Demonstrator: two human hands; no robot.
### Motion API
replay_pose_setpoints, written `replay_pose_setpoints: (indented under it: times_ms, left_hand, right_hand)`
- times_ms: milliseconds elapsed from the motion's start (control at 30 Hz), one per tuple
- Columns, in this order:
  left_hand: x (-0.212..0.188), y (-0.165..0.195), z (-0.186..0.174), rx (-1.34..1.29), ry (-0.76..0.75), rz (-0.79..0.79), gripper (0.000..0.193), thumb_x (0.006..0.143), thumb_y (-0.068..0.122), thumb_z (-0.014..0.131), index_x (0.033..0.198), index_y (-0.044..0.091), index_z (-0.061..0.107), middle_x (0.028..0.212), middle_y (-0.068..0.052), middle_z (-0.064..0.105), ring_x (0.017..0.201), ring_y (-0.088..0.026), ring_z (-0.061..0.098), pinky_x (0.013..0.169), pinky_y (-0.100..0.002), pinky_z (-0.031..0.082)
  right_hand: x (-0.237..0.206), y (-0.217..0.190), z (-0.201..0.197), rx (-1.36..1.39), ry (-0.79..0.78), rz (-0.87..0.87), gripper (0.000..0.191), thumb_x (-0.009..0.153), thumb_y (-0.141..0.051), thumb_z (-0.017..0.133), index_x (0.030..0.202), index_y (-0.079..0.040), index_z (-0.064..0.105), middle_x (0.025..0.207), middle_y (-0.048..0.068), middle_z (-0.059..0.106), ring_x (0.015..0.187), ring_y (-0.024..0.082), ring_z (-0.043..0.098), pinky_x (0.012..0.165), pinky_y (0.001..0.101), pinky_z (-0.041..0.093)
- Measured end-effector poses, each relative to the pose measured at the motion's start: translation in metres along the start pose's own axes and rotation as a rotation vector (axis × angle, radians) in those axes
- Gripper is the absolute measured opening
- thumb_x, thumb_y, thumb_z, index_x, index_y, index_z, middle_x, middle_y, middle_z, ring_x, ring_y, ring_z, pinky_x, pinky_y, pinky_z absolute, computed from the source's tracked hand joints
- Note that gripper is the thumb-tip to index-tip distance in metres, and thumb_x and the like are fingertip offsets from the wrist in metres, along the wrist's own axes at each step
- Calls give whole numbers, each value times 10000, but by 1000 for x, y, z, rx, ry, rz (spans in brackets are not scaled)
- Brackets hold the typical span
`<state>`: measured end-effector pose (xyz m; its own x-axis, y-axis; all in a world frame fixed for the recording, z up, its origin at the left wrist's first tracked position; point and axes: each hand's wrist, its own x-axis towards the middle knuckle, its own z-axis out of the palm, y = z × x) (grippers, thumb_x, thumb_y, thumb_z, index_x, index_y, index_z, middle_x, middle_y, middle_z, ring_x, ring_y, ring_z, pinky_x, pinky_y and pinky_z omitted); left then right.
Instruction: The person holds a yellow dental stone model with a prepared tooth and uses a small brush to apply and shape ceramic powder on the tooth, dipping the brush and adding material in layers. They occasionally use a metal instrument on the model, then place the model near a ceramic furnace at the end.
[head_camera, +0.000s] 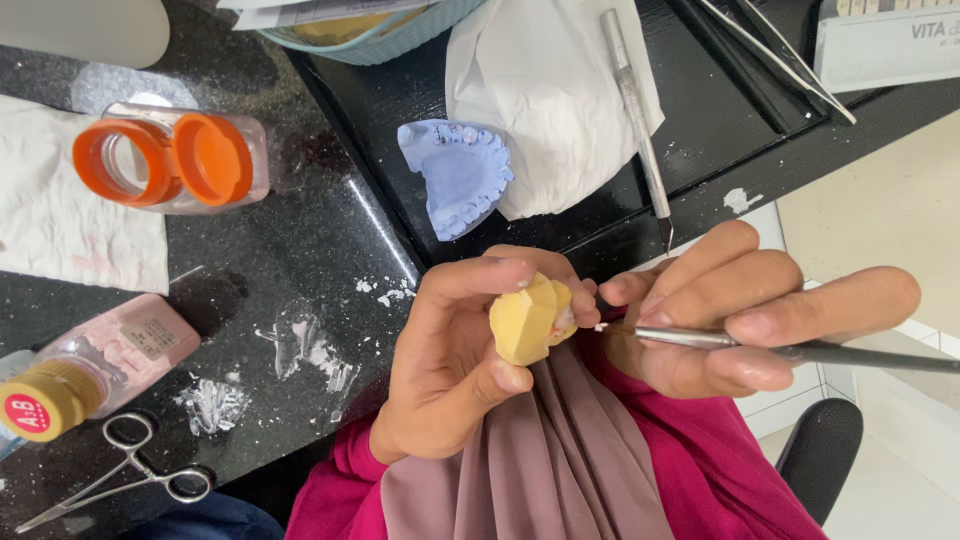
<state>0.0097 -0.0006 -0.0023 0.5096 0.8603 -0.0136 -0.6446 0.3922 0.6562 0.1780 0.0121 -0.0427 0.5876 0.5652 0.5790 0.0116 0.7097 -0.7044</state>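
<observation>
Yellow cast (530, 320) sits pinched in the left hand (455, 365), thumb under it and fingers curled over its top, held above the lap just off the worktop (300, 250) edge. Right of the cast, the right hand (745, 315) is closed around a thin metal tool (780, 345), held like a pen between thumb and fingers, its tip touching the cast's right side. Both hands are nearly shut; neither rests on the worktop.

Above the cast a blue cast (458, 175) lies on a black tray (720, 120), just beside a white cloth (560, 95). A scalpel (638, 125) lies across that cloth, blade pointing down toward the right hand. Far left of the cast stand an open jar with an orange lid (175, 160) and a pink bottle with a yellow cap (90, 370). Scissors-like forceps (120, 475) lie below the bottle. White flecks (385, 290) dot the worktop left of the cast.
</observation>
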Motion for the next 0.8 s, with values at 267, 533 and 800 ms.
replay_pose_setpoints:
  times_ms: [267, 533, 800]
  left_hand:
    - [-5, 0, 0, -37, 30, -63, 612, 1117, 193, 731, 1575, -10, 380, 1270, -155, 569, 1215, -212, 572, 1112, -357, 451]
    - [-5, -2, -1, -77, 30, -85, 545, 1096, 136, 747, 1501, -31, 423, 1335, -144, 546, 1223, -175, 567, 1144, -360, 462]
    - [-7, -5, -4, -38, 25, -67, 540, 1096, 116, 750, 1504, -30, 427, 1335, -133, 546, 1236, -166, 568, 1146, -345, 456]
  right_hand:
    - [-19, 1, 8, 23, 172, 116, 387, 1027, -446, 543, 962, -97, 388, 747, 12, 441, 546, 64, 378, 381, 192, 474]
    - [-15, 7, 7, 32, 102, 49, 373, 1056, -371, 564, 955, -67, 371, 769, 25, 419, 545, 62, 372, 406, 182, 484]
    - [-16, 6, 2, 118, 76, 55, 336, 1028, -323, 604, 959, -77, 385, 757, 40, 454, 578, 88, 446, 451, 228, 547]
